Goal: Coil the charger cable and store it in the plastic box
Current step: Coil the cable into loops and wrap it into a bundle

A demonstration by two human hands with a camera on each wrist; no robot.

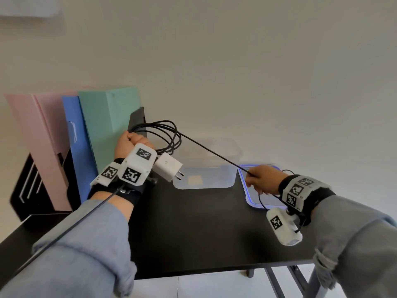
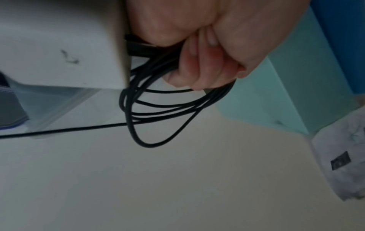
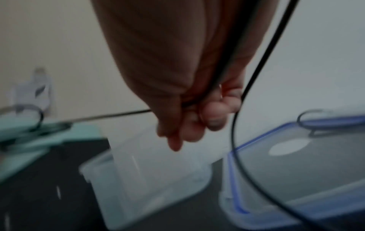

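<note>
left of the clear rectangular plastic box [image 1: 204, 177] on the black table [image 1: 193, 229], pink, blue and green folders [image 1: 107, 121] stand upright. the left hand [image 1: 129, 143] is fisted round several loops of thin black charger cable [image 1: 163, 134], the white plug adapter [image 1: 167, 168] hanging beside it. a taut strand crosses above the box to the right hand [image 1: 262, 179], which pinches it over the blue-rimmed lid [image 1: 253, 201] right of the box.

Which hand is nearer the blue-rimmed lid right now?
Right. The right hand hangs just above the lid, pinching the cable; the left hand holds the coil, beyond the plastic box.
</note>
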